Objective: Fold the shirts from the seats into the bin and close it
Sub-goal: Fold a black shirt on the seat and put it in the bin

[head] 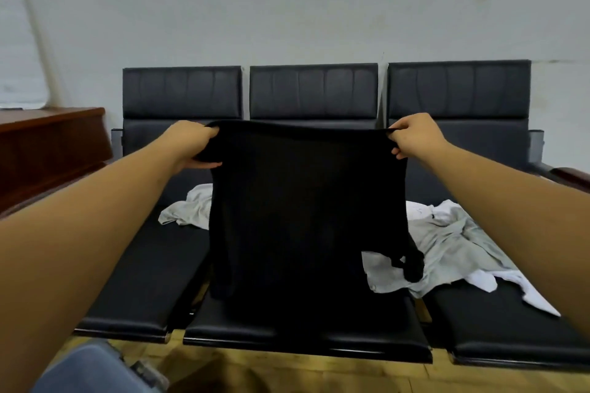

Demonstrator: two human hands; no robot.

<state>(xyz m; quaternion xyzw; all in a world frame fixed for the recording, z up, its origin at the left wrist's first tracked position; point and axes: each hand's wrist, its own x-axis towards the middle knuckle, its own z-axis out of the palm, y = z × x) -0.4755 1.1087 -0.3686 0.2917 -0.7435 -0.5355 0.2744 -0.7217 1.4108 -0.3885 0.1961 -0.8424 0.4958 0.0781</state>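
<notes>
At the lower left of the frame, nearest the camera, sits a blurred blue-grey object point(95, 370) on the wooden floor point(287, 373) — too indistinct to tell what it is. Two bare forearms reach up from the bottom corners toward the middle. The left hand point(191, 145) has its grip closed on the upper left corner of a black shirt point(303, 217), fingers curled over the cloth and thumb beneath. The right hand point(412, 135) pinches the upper right corner in the same way. The shirt hangs stretched between them, its lower part draping down onto the middle seat point(303, 338) of a row of three black padded seats, and one dark sleeve trails off at the lower right onto a heap of pale shirts point(453, 249) on the right seat. Another light grey shirt point(188, 209) lies crumpled on the left seat — partly hidden behind the black one. Beyond stand the seat backs point(313, 91), a brown wooden cabinet point(51, 143) at middle left, and a pale wall point(303, 3).
</notes>
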